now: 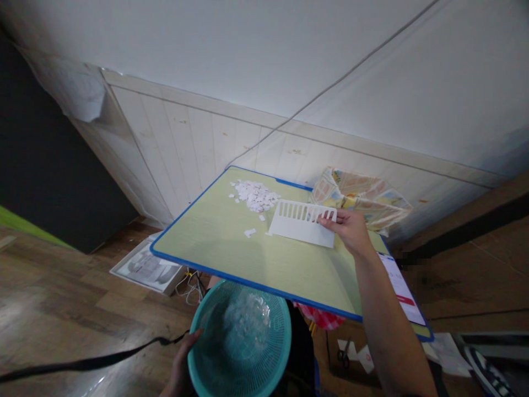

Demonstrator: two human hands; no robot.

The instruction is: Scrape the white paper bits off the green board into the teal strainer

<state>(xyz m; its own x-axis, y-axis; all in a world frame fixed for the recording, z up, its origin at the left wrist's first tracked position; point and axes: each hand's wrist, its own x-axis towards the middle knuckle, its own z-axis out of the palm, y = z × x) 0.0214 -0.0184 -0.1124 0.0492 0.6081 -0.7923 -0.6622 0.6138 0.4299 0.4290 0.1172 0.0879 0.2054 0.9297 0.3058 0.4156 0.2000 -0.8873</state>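
Note:
A white flat panel with a row of slots along its top [303, 229] is pinched at its right end by my right hand [351, 229]. The panel leans over the pale green table top [231, 248], its lower edge at or close to the surface. Left of it lies a heap of small white paper pieces [254, 194], with a few loose scraps [250, 233] in front. My left hand [185, 355] grips the left rim of a teal plastic basket [280, 353] below the table's front edge. Clear plastic film or bags [248, 320] lie inside the basket.
A patterned plastic bag [359, 193] sits at the table's back right, and a phone or tablet [400, 286] lies at its right edge. A white box [149, 264], cables [192, 284] and scissors [344, 355] are on the floor. A wall stands behind the table.

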